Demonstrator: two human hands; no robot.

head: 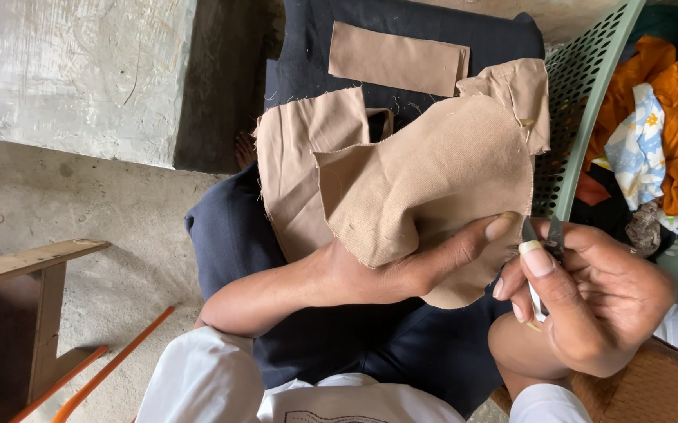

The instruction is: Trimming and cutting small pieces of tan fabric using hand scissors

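So the person was sitting with dark navy trousers (370, 345) across the lap, and that lap was basically the work surface. Off to the right stood a green perforated laundry basket (582, 102) stuffed with orange and floral cloth (652, 117). Draped over the left hand (370, 274) was the big tan fabric piece (425, 172), its thumb pinching the frayed edge, with the rest of the cloth spilling toward the knees. A separate tan rectangle (397, 59) lay flat further out on the lap, looking untouched. The right hand (589, 305) had its fingers closed around small thread snips (546, 239), blades right at that edge. Loose threads were showing along the fabric's borders, so I'd guess trimming was partway, plenty of edge left.
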